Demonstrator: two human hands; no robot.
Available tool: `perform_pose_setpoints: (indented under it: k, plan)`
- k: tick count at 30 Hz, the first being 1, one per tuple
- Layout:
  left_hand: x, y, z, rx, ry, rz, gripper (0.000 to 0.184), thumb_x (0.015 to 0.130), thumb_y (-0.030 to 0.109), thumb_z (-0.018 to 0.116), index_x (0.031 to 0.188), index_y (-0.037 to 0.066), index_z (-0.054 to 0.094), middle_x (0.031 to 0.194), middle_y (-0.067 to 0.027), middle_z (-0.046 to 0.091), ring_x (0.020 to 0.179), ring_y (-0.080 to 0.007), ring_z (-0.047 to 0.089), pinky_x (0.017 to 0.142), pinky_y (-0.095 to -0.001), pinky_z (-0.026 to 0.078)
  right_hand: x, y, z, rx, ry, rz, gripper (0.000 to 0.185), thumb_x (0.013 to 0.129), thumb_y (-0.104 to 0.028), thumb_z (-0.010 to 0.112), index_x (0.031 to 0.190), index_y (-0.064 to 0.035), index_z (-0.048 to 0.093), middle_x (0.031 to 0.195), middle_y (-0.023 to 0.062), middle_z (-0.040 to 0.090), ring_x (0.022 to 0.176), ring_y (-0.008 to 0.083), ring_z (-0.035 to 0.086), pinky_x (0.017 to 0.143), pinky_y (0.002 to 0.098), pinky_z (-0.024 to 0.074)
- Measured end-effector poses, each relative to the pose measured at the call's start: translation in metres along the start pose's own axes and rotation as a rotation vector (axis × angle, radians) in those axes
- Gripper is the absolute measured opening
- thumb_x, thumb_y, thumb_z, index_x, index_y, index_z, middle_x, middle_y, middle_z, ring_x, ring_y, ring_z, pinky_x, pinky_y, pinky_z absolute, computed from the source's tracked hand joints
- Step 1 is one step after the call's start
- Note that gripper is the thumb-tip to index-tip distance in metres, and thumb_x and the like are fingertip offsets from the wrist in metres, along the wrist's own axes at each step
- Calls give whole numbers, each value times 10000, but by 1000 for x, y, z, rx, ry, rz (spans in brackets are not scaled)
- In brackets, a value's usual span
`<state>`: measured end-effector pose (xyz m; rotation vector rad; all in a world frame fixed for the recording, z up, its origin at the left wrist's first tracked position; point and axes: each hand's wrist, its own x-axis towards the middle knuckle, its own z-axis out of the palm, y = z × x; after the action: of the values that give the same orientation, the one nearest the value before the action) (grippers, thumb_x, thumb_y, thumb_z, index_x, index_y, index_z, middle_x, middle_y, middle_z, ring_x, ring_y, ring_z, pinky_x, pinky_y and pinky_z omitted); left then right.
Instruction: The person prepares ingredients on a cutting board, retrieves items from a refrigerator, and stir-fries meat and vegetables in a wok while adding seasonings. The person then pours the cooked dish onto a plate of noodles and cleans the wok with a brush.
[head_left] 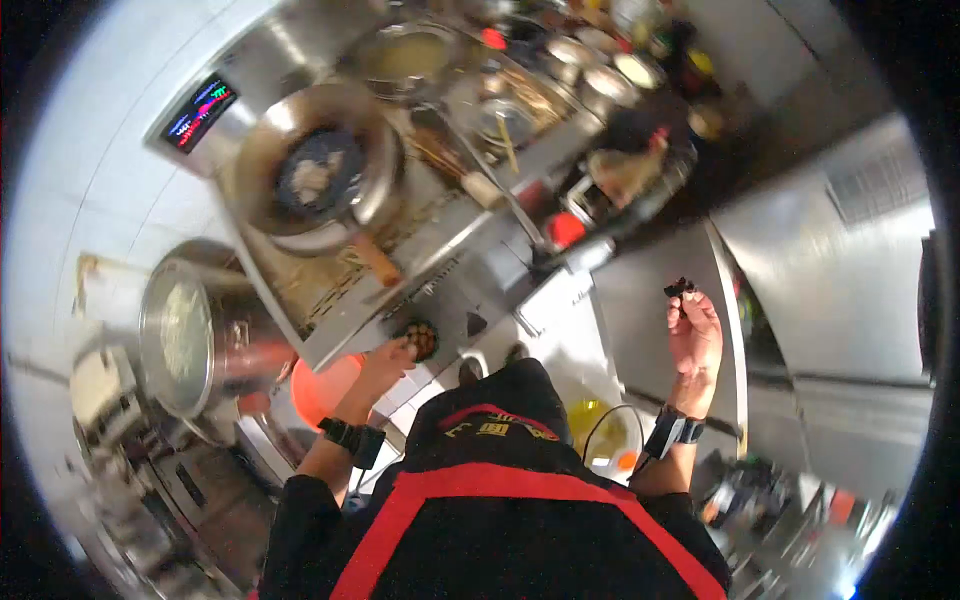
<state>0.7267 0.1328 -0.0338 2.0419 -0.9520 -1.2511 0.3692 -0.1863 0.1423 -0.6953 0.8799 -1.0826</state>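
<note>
White tile wall (130, 110) on the L, brushed-steel cabinets (850, 270) on the R, w/ a grimy, slotted steel stove top (285, 285) btwn. On it sits a wide round wok (265, 135), brownish metal w/ a dark base, pale lumpy food (312, 178) in the middle & a stubby wooden handle (376, 259).

L hand (385, 365): fingers bent at the edge of a dark round container (422, 340) of brown lumps, just below the stove's front edge; can't tell if it's a full grip. R hand (694, 330): thumb & fingertips pinch ragged blackish pieces (680, 287), held up well apart from the stove, near the cabinets. Black straps (356, 441) round both wrists.

Smooth orange-red bucket (328, 388) near the L forearm; tall steel pot (208, 340) w/ pale contents beyond.

Writing: yellow characters on the black apron (500, 425) w/ red trim, too blurred to read; display panel (200, 112) glows green, pink & blue, also illegible.

Bowls (610, 88) at top smear w/ blur; corners go black, cutting off the room's edges.
</note>
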Motion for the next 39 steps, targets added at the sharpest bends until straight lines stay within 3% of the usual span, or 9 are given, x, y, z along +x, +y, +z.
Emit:
perform_pose_setpoints:
  k: [6,10,19,22,24,25,28,35,39]
  plan:
    - [37,43,-34,-1113,303,49,651,914,470,535,1355,17,377,1101,-147,594,904,-238,638,722,-336,521,127,-6,174,-205,-429,55,153,855,1,619,997,42,578,894,114,642,844,232,660,730,302,581]
    - [61,87,-42,-925,409,-15,304,927,343,539,928,39,541,709,-38,568,630,-143,571,559,-268,456,262,-12,300,-245,-579,-27,229,847,3,623,1050,71,541,965,152,623,858,257,657,755,324,582]
    - [69,71,-15,-1155,691,-241,404,837,248,608,1154,18,512,671,-47,548,568,-134,532,512,-310,453,586,35,492,-242,-479,-11,141,822,80,569,959,110,551,943,171,592,801,288,624,705,366,582]
    - [61,92,-10,-1042,773,-242,234,907,230,554,838,7,566,658,-41,517,566,-132,496,549,-305,460,660,58,510,-508,-382,-126,136,823,12,612,944,71,593,919,165,595,813,293,622,697,404,572]
    - [61,87,-9,-1129,739,-331,245,914,196,532,999,-31,562,692,-33,529,584,-146,512,561,-300,480,715,79,503,-1548,-617,-779,174,822,-55,627,983,11,636,920,136,611,831,299,617,696,480,546]
    - [60,90,-9,-1219,758,-289,300,916,174,525,1121,-45,542,699,-35,523,595,-146,516,561,-296,483,737,97,501,-1347,-538,-715,287,847,-100,577,1125,-53,628,1012,118,628,867,278,611,755,468,519]
    - [61,103,-15,-1222,767,-317,327,918,154,518,1168,-57,520,697,-40,523,598,-149,520,561,-290,483,697,92,520,-687,-302,-47,352,874,-105,501,1211,-48,587,1111,111,623,920,255,597,825,399,493]
    - [75,121,-49,-657,567,-564,326,771,191,624,1035,4,586,727,-48,613,651,-153,571,596,-299,465,802,139,536,-1838,-510,-765,397,946,-227,336,1150,15,577,1107,267,590,979,389,586,852,434,464]
    - [65,96,-37,-1057,569,-280,221,902,230,561,958,17,540,744,-31,569,697,-139,570,647,-299,475,477,107,538,-641,-943,-342,243,937,-190,517,1061,-13,627,1021,59,663,901,183,614,814,332,478]
